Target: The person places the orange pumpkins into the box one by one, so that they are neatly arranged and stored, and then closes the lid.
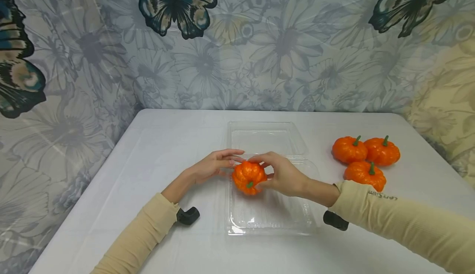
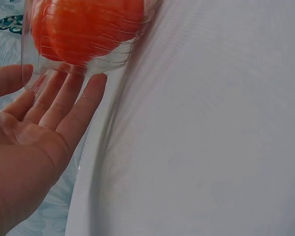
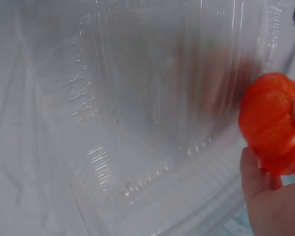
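Observation:
In the head view, my right hand (image 1: 283,177) grips a small orange pumpkin (image 1: 248,178) with a green stem, thumb on the near side and fingers on the far side. The pumpkin is within the left part of a clear plastic clamshell container (image 1: 274,218), whose lid (image 1: 263,138) lies folded back. My left hand (image 1: 209,166) is at the container's left edge beside the pumpkin. Its fingers (image 2: 81,108) reach out fairly straight at the clear wall in the left wrist view. The right wrist view shows the pumpkin (image 3: 270,123) held over the ribbed container base (image 3: 137,98).
Three more orange pumpkins (image 1: 350,150) (image 1: 382,151) (image 1: 365,174) sit grouped on the right of the white table (image 1: 178,133), partly behind the right sleeve. Butterfly-patterned fabric (image 1: 278,51) hangs behind the table and along its sides.

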A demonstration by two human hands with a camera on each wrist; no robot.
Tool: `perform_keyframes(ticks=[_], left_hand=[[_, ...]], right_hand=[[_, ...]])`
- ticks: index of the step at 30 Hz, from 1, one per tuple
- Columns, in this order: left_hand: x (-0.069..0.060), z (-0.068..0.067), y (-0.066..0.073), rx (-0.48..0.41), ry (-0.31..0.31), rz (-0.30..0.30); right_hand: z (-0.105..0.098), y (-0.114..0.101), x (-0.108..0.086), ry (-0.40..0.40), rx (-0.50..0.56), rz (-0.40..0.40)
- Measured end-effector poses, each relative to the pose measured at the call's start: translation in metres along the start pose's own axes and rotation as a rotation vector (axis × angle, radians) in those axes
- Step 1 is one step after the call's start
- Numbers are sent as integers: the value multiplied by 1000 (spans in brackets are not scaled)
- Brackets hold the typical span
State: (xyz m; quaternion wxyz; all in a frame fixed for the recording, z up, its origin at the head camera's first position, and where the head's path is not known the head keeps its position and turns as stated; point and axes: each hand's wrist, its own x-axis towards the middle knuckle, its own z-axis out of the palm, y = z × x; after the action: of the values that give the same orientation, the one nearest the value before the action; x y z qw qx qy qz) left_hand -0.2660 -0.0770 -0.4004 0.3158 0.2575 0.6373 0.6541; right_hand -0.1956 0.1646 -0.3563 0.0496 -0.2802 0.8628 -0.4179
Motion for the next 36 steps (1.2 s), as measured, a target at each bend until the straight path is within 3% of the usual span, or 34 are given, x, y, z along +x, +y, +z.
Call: perform_keyframes(ticks=[9, 26, 31, 36], left_hand=[[0, 0, -1, 7, -1, 2], [-1, -2, -1, 11, 3, -8], [-2, -2, 0, -4, -1, -6], [-1, -1, 1, -5, 1, -14]], right_hand=[[7, -9, -2, 44, -139, 68], [1, -13, -1, 7, -97, 166], [-11, -17, -4, -19, -96, 209], [-40, -21, -6, -44, -52, 307]])
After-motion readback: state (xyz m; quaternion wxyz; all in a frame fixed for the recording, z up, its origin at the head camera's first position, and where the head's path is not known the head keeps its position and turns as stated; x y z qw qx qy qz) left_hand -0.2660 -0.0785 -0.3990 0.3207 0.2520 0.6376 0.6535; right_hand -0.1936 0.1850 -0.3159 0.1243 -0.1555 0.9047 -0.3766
